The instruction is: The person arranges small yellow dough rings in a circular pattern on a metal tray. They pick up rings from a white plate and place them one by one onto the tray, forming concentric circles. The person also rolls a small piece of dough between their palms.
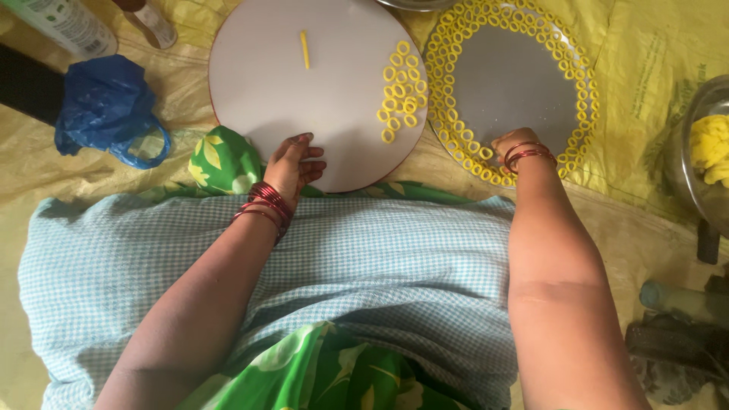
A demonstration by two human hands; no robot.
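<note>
Yellow dough rings point(510, 89) already line nearly the whole rim of the round steel plate point(516, 87). Right hand point(513, 144) sits at its near edge, grip hidden. Left hand point(292, 163), fingers loosely curled and empty, rests on the white round board point(304, 106), where a loose pile of rings point(399, 95) and one dough stick point(304, 49) are left.

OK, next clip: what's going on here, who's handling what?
A person sits on the floor shaping yellow dough into small rings. The left hand rests on the near edge of a round white board, which carries a cluster of rings and one short dough stick. The right hand is at the rim of a round steel plate, whose edge is lined with rings. More dough sits in a bowl at right.
</note>
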